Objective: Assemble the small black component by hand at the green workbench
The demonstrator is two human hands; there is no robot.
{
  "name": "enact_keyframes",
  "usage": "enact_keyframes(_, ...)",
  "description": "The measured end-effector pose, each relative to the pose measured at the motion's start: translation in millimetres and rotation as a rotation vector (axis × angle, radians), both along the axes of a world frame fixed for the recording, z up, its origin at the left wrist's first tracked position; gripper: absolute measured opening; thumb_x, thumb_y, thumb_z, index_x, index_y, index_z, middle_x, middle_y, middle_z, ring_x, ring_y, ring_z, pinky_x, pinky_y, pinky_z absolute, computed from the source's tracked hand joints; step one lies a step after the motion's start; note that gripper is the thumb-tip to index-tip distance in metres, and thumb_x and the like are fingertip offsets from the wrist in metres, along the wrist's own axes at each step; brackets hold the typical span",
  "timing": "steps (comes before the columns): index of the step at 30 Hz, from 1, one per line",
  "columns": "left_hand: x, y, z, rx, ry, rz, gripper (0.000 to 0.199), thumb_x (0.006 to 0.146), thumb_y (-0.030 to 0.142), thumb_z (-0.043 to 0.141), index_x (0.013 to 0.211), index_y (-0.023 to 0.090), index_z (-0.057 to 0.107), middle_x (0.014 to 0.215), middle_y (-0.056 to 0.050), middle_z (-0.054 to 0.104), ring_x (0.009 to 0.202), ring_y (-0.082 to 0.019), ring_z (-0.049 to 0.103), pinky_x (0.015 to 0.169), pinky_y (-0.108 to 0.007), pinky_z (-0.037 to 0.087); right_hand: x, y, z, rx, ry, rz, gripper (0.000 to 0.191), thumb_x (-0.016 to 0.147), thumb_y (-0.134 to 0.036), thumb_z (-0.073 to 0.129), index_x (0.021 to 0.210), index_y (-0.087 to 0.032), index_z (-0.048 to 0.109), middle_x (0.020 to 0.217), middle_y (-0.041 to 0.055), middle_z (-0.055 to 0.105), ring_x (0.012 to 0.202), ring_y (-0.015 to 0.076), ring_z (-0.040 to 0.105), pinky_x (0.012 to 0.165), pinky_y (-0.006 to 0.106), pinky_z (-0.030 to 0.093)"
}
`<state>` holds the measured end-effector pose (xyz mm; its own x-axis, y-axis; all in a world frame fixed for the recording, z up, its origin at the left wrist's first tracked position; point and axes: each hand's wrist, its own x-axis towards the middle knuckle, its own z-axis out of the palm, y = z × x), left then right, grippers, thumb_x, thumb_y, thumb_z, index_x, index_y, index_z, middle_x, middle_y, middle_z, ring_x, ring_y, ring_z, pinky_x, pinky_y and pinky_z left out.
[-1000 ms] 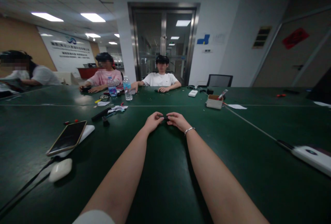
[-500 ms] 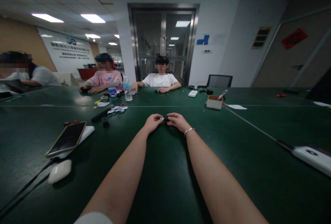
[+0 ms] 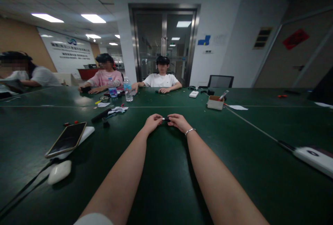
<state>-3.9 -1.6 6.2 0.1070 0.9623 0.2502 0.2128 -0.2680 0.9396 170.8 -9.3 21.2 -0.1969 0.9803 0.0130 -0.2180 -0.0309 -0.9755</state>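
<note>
Between my hands, just above the green tabletop, is a small black stick with a silvery end (image 3: 165,119); it is too small to tell its kind. My left hand (image 3: 153,122) pinches its silvery left end between thumb and fingertips. On the other side, my right hand (image 3: 179,121) grips the black right end, the thumb below and the fingers curled over it. The fingertips hide both ends of the stick. A silver bracelet (image 3: 190,131) circles my right wrist.
Left on the green table (image 3: 166,183) lie a phone (image 3: 67,140) propped on a white block, a white earbud case (image 3: 59,172) and a black strap. Ahead stand two bottles (image 3: 128,90) and a small box (image 3: 215,102). A white device (image 3: 313,157) lies right. Several people sit opposite.
A little more of the silvery part shows between my fingers, and the stick looks more level. Both hands stay in nearly the same place.
</note>
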Motion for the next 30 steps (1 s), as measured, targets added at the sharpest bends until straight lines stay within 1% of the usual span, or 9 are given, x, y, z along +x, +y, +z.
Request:
enact_keyframes(5, -1.7, 2.2, -1.7, 0.037, 0.040, 0.023, 0.020, 0.070, 0.029, 0.065, 0.085, 0.015, 0.064, 0.072, -0.004, 0.063, 0.061, -0.012, 0.056, 0.060, -0.025, 0.045, 0.0, 0.5, -0.4, -0.007, 0.004, 0.002, 0.014, 0.081, 0.001, 0.054, 0.091, -0.007, 0.060, 0.073, 0.0074, 0.067, 0.049, 0.0094, 0.064, 0.054, 0.020, 0.057)
enact_keyframes(11, -1.4, 2.6, -2.5, 0.051, 0.016, -0.009, 0.020, 0.073, 0.031, 0.060, 0.085, 0.015, 0.061, 0.063, 0.000, 0.059, 0.056, -0.010, 0.053, 0.057, -0.023, 0.043, 0.3, 1.9, -2.3, 0.007, 0.012, 0.005, 0.013, 0.080, 0.000, 0.057, 0.090, -0.006, 0.060, 0.073, 0.0074, 0.067, 0.049, 0.0095, 0.064, 0.054, 0.020, 0.057)
enact_keyframes(15, -2.3, 0.7, -1.4, 0.059, 0.050, -0.019, 0.024, 0.068, 0.030, 0.067, 0.086, 0.015, 0.062, 0.059, 0.001, 0.058, 0.055, -0.011, 0.053, 0.055, -0.023, 0.041, 0.9, 1.9, -2.5, 0.010, 0.011, 0.007, 0.013, 0.081, 0.000, 0.055, 0.090, -0.007, 0.060, 0.073, 0.0074, 0.067, 0.049, 0.0097, 0.064, 0.055, 0.020, 0.057)
enact_keyframes(22, -3.2, 4.4, -3.6, 0.008, 0.015, -0.023, 0.023, 0.070, 0.030, 0.066, 0.085, 0.013, 0.063, 0.068, -0.004, 0.063, 0.059, -0.011, 0.054, 0.061, -0.025, 0.044, 1.4, 1.7, -2.3, 0.021, 0.023, 0.001, 0.013, 0.078, 0.000, 0.058, 0.089, -0.008, 0.061, 0.071, 0.0057, 0.066, 0.051, 0.0106, 0.065, 0.056, 0.021, 0.058)
enact_keyframes(30, -2.8, 1.7, 0.2, 0.006, 0.040, -0.018, 0.025, 0.070, 0.035, 0.064, 0.078, 0.012, 0.065, 0.064, -0.003, 0.061, 0.058, -0.011, 0.053, 0.060, -0.025, 0.043, 2.8, 2.4, -4.3, 0.033, 0.020, 0.019, 0.013, 0.077, -0.002, 0.061, 0.088, -0.010, 0.062, 0.068, 0.0040, 0.066, 0.051, 0.0107, 0.065, 0.057, 0.022, 0.058)
